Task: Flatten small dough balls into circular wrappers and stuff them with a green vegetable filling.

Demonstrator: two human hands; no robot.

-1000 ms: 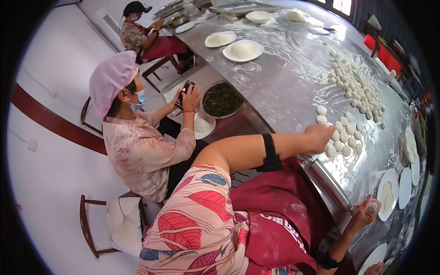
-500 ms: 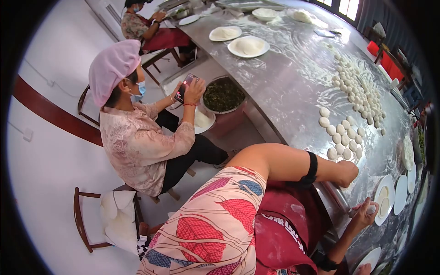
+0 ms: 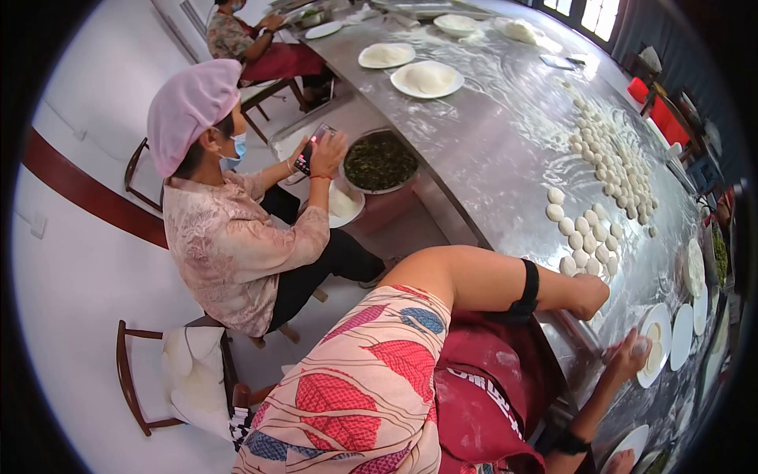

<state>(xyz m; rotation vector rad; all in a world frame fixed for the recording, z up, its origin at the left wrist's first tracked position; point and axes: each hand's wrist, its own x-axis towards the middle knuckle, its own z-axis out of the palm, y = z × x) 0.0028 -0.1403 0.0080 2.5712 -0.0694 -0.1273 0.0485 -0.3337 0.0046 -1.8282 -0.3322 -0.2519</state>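
My left hand is low over the floured metal table, beside a group of round dough pieces; its fingers are turned away and hidden. Farther right, my right hand is closed around a small pale thing, too blurred to name. Just beyond it, a white plate holds flat, pale rounds. A larger group of small dough pieces lies farther up the table.
On the left a seated person in a pink cap holds a phone, near a basin of dark green filling. Another person sits farther back. Dough plates stand along the table edge. Someone's fingers show at bottom right.
The view has shifted slightly. My right hand has turned a little, and the seated person's hands and phone have tilted. My left hand stays beside the dough pieces.
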